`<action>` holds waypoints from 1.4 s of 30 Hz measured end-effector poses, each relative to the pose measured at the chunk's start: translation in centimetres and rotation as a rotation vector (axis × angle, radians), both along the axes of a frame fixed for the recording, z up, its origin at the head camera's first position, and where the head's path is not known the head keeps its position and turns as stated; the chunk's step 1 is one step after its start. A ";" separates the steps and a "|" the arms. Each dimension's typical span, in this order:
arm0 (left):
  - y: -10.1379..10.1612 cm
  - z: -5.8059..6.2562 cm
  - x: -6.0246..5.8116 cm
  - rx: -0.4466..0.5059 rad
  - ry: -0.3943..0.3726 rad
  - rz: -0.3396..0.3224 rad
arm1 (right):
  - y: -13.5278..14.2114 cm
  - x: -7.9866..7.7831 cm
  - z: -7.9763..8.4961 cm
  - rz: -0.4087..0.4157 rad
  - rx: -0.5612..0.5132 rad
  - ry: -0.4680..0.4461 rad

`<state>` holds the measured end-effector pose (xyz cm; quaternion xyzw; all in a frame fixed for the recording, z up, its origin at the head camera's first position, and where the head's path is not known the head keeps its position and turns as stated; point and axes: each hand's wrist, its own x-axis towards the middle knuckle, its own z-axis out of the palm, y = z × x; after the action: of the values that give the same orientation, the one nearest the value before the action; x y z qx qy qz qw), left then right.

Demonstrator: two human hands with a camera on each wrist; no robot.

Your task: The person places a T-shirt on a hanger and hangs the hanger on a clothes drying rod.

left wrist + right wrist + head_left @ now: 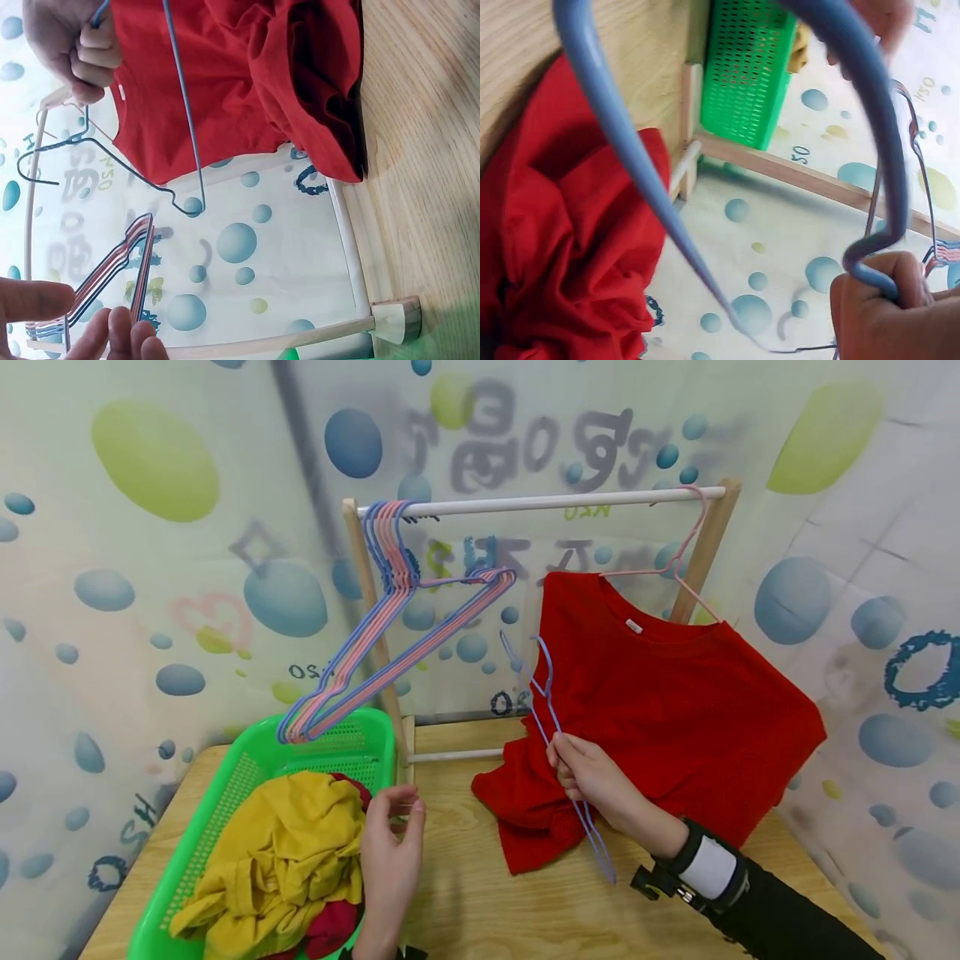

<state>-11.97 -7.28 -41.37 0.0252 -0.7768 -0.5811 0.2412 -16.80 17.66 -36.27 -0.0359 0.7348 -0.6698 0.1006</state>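
Note:
A blue clothes hanger [545, 693] is gripped by my right hand [592, 777], its hook pointing up, in front of the red shirt. The red shirt [660, 693] hangs from a pink hanger [678, 556] at the rack's right end; its lower left part lies bunched on the table. My left hand [392, 852] is in the air at the right side of the green basket, fingers loosely bent and thumb apart, holding nothing. In the left wrist view, that hand's fingers [120, 330] are also free of any object.
A wooden rack with a white rail [525, 504] stands at the back of the table [457, 910]. Several blue and pink hangers [390, 602] hang at its left end, above the green basket [255, 747]. Yellow cloth [292, 843] and dark red cloth [332, 927] lie in the basket.

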 end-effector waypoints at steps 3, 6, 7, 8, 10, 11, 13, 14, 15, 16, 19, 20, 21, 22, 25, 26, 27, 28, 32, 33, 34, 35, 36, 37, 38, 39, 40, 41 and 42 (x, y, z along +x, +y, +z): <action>-0.1 0.0 0.1 -0.002 0.021 0.007 | 0.3 0.3 -0.3 -0.006 0.089 0.022; -0.2 0.2 0.3 0.012 0.037 0.017 | 0.7 0.6 -0.5 -0.017 0.175 0.069; -0.2 0.3 0.4 0.017 0.040 0.021 | 0.8 0.7 -0.5 -0.024 0.201 0.087; -0.3 0.5 0.4 0.024 0.043 0.026 | 0.9 0.7 -0.6 -0.029 0.218 0.106; -0.3 0.8 0.6 0.036 0.051 0.032 | 1.2 0.8 -0.7 -0.037 0.244 0.152; -0.4 1.0 0.7 0.042 0.057 0.035 | 1.4 0.8 -0.8 -0.041 0.256 0.172; -0.6 1.4 1.0 0.057 0.075 0.044 | 1.7 0.9 -0.9 -0.050 0.278 0.205; -0.7 1.7 1.1 0.066 0.086 0.048 | 1.8 1.0 -1.0 -0.056 0.292 0.221; -0.9 1.9 1.3 0.076 0.097 0.053 | 2.0 1.0 -1.1 -0.060 0.306 0.235; -1.2 2.2 1.4 0.083 0.111 0.061 | 2.2 1.1 -1.2 -0.063 0.320 0.245; -2.0 3.3 1.9 0.106 0.153 0.084 | 2.9 1.2 -1.4 -0.069 0.363 0.285; -2.3 3.6 2.1 0.114 0.170 0.094 | 3.2 1.3 -1.4 -0.071 0.369 0.296; -2.6 4.0 2.3 0.121 0.185 0.108 | 3.5 1.3 -1.5 -0.073 0.372 0.304; -3.0 4.4 2.5 0.125 0.200 0.122 | 3.7 1.4 -1.5 -0.080 0.376 0.309; -4.0 5.5 3.2 0.146 0.234 0.169 | 4.5 1.5 -1.6 -0.101 0.400 0.313; -4.4 5.8 3.4 0.154 0.245 0.182 | 4.8 1.5 -1.6 -0.111 0.406 0.308; -4.7 6.2 3.6 0.164 0.243 0.198 | 5.0 1.5 -1.6 -0.122 0.415 0.302; -5.0 6.5 3.9 0.171 0.246 0.214 | 5.2 1.5 -1.6 -0.133 0.429 0.300; -6.3 7.4 4.8 0.175 0.274 0.286 | 6.0 1.6 -1.3 -0.170 0.469 0.285; -6.6 7.7 5.1 0.164 0.273 0.309 | 6.1 1.7 -1.3 -0.179 0.475 0.286; -6.9 8.0 5.4 0.148 0.277 0.334 | 6.2 1.7 -1.3 -0.184 0.483 0.289; -7.2 8.3 5.7 0.132 0.280 0.355 | 6.4 1.7 -1.3 -0.187 0.488 0.291; -7.4 8.6 6.0 0.112 0.266 0.379 | 6.5 1.8 -1.3 -0.187 0.492 0.300; -7.7 9.0 6.3 0.081 0.244 0.401 | 6.5 1.8 -1.4 -0.184 0.498 0.309; -8.1 9.3 6.6 0.045 0.229 0.412 | 6.6 1.8 -1.5 -0.181 0.500 0.313; -8.4 9.6 6.8 -0.010 0.202 0.426 | 6.7 1.9 -1.6 -0.177 0.504 0.314; -8.9 9.9 7.0 -0.064 0.176 0.436 | 6.7 1.9 -1.7 -0.171 0.508 0.314; -9.3 10.2 7.2 -0.129 0.153 0.444 | 6.7 2.0 -1.7 -0.164 0.506 0.311; -9.8 10.5 7.4 -0.195 0.132 0.446 | 6.7 2.0 -1.8 -0.157 0.504 0.308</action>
<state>-4.59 -17.10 -30.90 0.1345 -0.7870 -0.4363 0.4150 -14.78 24.33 -38.05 -0.0541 0.8849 -0.4588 -0.0585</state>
